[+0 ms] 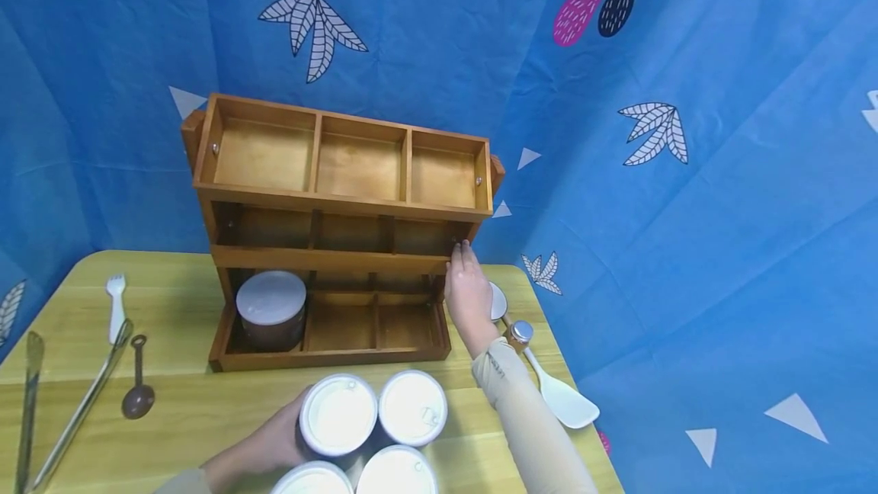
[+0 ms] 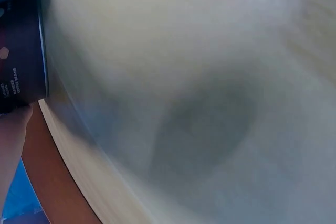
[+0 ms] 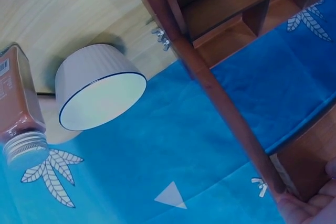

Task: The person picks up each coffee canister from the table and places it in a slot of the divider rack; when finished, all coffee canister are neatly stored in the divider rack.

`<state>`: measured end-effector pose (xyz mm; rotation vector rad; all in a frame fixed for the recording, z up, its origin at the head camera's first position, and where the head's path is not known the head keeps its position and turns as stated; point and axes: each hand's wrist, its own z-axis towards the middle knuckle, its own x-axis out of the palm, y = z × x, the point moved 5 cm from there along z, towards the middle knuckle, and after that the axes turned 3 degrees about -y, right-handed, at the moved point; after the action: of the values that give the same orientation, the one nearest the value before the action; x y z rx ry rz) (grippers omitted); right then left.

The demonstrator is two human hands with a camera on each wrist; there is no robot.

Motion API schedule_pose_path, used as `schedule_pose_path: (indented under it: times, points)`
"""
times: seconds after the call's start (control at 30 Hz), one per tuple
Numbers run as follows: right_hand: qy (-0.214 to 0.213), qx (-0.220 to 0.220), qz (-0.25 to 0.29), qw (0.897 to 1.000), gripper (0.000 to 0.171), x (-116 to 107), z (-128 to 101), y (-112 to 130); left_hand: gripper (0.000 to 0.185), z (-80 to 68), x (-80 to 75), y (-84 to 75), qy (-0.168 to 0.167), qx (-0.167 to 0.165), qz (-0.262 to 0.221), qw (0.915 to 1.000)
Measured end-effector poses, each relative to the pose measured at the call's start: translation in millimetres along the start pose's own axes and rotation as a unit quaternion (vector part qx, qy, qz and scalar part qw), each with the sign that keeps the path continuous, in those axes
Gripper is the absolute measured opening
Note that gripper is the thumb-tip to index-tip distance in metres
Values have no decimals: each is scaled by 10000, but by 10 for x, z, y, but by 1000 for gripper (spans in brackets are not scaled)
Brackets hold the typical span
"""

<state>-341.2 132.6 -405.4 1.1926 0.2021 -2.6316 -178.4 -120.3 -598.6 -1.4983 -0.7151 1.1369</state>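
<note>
A three-tier wooden rack [image 1: 350, 258] with divided trays stands at the back of the table. My right hand [image 1: 469, 292] is at the right end of its middle tier; in the right wrist view, the thumb and fingers grip the wooden end beside a slanted side bar [image 3: 236, 124]. In front of the rack, several dark cans with white lids are grouped together. My left hand [image 1: 274, 433] holds the side of the upper left can [image 1: 338, 414], whose dark printed wall [image 2: 21, 51] shows in the left wrist view. The cans hide some of its fingers.
A wide can [image 1: 270, 311] sits in the lowest tray's left compartment. At left lie a white fork [image 1: 116, 307], tongs [image 1: 82, 406] and a brown spoon [image 1: 139, 395]. Right of the rack are a white bowl [image 3: 100, 87], a spice jar [image 1: 520, 334] and a white spatula [image 1: 565, 401].
</note>
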Motion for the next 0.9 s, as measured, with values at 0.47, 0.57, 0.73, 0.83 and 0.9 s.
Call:
schedule_pose_path:
  times: [0.47, 0.57, 0.73, 0.83, 0.9]
  points:
    - [-146, -32, -70, 9999, 35, -40, -2, -7, 114, 213, -245, -486, -1585, 719, 333, 9842]
    - [-169, -16, -60, 9998, 36, -42, -3, -21, 110, 409, -318, -622, -1825, 394, 384, 9817]
    - [-153, -72, -79, 9998, 36, -39, -7, -13, 106, 737, -394, -693, -2342, -236, 396, 9711]
    - [-229, -94, -164, 9996, 36, -42, -6, -4, 108, 900, -401, -664, -2622, -529, 433, 9626]
    - [-289, -98, -197, 9993, 35, -44, -1, 4, 107, 993, -406, -632, -2798, -662, 414, 9569]
